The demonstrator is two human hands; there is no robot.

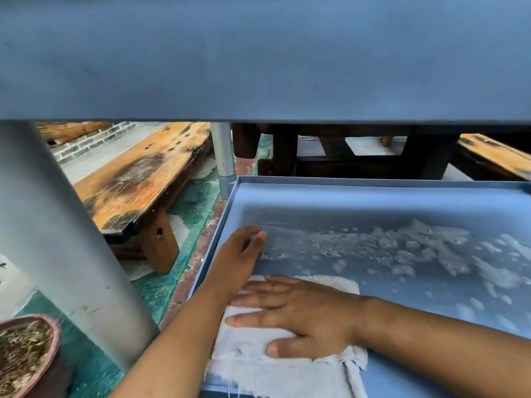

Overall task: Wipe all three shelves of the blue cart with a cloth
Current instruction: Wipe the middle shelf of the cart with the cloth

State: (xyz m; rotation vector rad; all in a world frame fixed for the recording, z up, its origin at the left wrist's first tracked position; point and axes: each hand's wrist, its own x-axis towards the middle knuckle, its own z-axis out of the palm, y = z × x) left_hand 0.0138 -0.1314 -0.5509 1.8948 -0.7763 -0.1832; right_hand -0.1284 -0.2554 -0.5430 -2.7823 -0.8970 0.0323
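Here, a person crouched at the blue cart presses a white cloth (275,366) flat onto a lower shelf (373,202) with the right hand (298,314), palm down and fingers spread, gripping nothing. The left hand (235,259) rests open on the shelf's rim at about ten o'clock from the cloth. The cloth sits at the shelf's near-left corner; pale, patchy residue (402,251) runs across the shelf from twelve to three o'clock, so this level looks far from done. The shelf above (258,58) fills the upper view; whether it is clean, or a third has been wiped, cannot be told.
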